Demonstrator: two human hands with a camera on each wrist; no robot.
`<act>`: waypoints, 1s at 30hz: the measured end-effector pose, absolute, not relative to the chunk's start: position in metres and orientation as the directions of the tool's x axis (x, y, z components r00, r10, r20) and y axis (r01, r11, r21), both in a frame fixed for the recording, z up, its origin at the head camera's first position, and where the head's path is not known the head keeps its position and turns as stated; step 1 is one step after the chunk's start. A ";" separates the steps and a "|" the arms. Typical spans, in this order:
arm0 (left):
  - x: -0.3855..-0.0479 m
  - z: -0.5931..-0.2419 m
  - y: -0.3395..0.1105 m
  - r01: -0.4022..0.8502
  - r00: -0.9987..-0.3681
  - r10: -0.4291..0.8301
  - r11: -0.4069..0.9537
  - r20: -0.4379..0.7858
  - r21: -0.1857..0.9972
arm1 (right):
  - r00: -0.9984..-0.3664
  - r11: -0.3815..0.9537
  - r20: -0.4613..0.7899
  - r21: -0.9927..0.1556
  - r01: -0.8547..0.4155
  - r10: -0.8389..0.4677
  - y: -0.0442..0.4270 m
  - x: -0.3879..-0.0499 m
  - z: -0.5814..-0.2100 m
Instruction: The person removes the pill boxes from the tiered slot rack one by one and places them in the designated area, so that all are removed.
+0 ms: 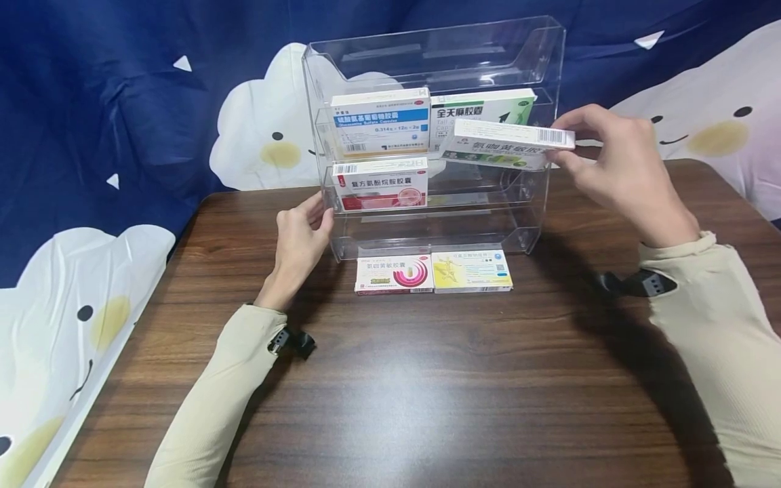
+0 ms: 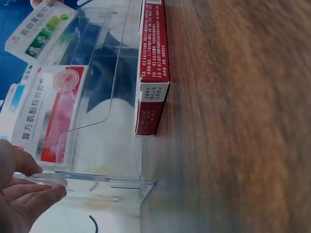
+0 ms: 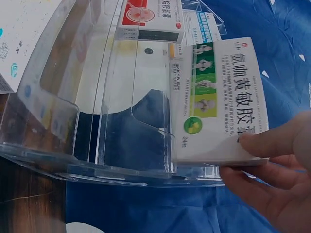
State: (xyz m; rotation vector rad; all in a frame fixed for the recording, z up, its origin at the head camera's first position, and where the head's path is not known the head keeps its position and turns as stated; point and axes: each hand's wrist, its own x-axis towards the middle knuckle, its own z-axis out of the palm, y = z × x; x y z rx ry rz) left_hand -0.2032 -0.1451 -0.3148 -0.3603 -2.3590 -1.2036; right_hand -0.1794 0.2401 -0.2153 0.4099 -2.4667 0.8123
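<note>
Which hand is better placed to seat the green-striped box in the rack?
Likely the right hand: it pinches the green-striped box at the clear rack, while the left hand grips the rack's side edge.

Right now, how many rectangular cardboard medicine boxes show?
6: blue-white box, green-white box, red-white box in the clear plastic rack; green-striped box in the right hand; pink-white box, yellow-white box on the table. Others may be hidden.

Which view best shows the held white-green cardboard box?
Right wrist: the held white-green cardboard box appears large, front nearly face-on. Head shows its front foreshortened; left wrist, small, angled, top-left corner.
</note>
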 end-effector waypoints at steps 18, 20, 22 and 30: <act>-0.203 -0.315 -0.145 0.443 -0.851 0.029 0.576 0.524 0.687 | -0.932 0.473 0.358 -0.812 -0.342 -0.058 0.264 -0.158 -0.226; -0.204 -0.315 -0.145 0.444 -0.850 0.031 0.579 0.526 0.684 | -0.942 0.453 0.331 -0.833 -0.317 -0.050 0.268 -0.157 -0.231; -0.204 -0.315 -0.146 0.446 -0.848 0.033 0.583 0.529 0.679 | -0.951 0.430 0.308 -0.853 -0.295 -0.042 0.270 -0.156 -0.236; -0.204 -0.316 -0.146 0.444 -0.847 0.031 0.590 0.530 0.675 | -0.956 0.317 0.280 -0.902 -0.292 -0.082 0.268 -0.150 -0.261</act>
